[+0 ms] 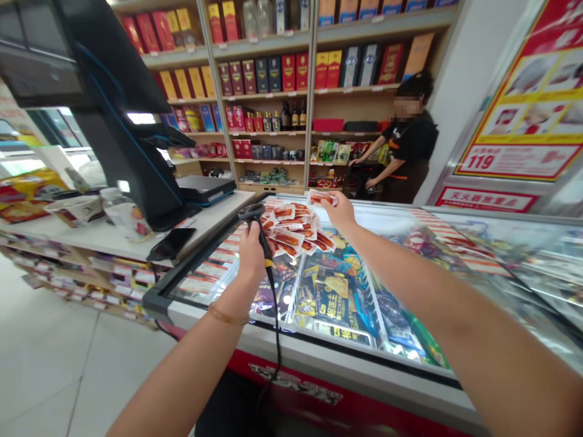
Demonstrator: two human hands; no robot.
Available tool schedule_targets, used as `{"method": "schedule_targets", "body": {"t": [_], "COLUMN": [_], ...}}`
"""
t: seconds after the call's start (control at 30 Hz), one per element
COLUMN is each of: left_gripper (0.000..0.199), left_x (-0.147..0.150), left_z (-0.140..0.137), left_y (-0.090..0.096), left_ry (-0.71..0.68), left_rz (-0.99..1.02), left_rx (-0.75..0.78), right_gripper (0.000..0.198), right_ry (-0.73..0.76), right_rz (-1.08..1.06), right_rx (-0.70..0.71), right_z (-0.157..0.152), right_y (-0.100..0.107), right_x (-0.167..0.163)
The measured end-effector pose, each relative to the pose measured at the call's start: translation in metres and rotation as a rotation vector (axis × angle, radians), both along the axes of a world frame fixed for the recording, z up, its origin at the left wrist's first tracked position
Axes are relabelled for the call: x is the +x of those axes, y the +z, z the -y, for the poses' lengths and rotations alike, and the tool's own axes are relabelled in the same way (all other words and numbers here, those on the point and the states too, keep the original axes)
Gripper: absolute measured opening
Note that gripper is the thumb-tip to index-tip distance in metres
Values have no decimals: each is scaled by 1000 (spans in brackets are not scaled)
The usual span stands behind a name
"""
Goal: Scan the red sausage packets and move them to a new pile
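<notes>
My left hand point(253, 252) is wrapped round the handle of a black barcode scanner point(252, 212), whose cable point(276, 315) hangs down over the freezer's front edge. In my right hand point(339, 211) I pinch one small clear-wrapped packet point(320, 197) with reddish-brown food inside. A pile of similar packets point(291, 230) lies on the glass top between my two hands, just right of the scanner. Below the glass of the chest freezer point(191, 312), several bagged frozen goods point(334, 297) show in wire-divided sections.
A checkout terminal point(122, 121) with a small scale platform point(209, 187) stands on the counter at left, near a dark phone-like device point(172, 243). Shelves of boxes point(262, 76) line the back. Another person point(407, 142) stands at the far right.
</notes>
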State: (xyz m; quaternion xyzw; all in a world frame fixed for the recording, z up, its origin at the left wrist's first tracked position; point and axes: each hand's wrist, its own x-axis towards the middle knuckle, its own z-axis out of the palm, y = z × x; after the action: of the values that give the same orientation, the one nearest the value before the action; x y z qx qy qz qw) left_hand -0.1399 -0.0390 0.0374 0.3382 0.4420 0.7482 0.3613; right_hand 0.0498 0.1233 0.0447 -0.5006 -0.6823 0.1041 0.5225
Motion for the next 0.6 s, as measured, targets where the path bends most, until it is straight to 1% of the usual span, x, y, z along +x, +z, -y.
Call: {"method": "schedule_targets", "body": {"t": [0.1, 0.17, 0.23, 0.3, 0.37, 0.43, 0.5, 0.6], "left_gripper": [34, 34, 35, 35, 34, 35, 38, 41], "left_x": [-27, -37, -40, -38, -28, -11, 12, 54], "left_z": [6, 10, 11, 10, 6, 2, -3, -8], "left_y": [-4, -5, -6, -7, -7, -7, -6, -5], "left_ry": [23, 24, 25, 6, -37, -109, -203, -340], "left_rz": [-25, -45, -43, -24, -10, 2, 29, 71], "left_rx": [-24, -30, -29, -27, -22, -29, -57, -105], "right_gripper": [39, 42, 43, 43, 42, 42, 41, 40], "right_ry": [22, 2, -32, -44, -37, -38, -68, -166], "right_rz": [60, 112, 186, 240, 248, 240, 252, 311], "right_rx": [-48, -134, -217, -235, -205, -174, -147, -130], "right_z": [-13, -19, -21, -21, -18, -14, -9, 1], "right_y": [4, 3, 1, -3, -7, -14, -24, -45], "right_x": [-39, -55, -62, -59, -46, -23, 10, 73]}}
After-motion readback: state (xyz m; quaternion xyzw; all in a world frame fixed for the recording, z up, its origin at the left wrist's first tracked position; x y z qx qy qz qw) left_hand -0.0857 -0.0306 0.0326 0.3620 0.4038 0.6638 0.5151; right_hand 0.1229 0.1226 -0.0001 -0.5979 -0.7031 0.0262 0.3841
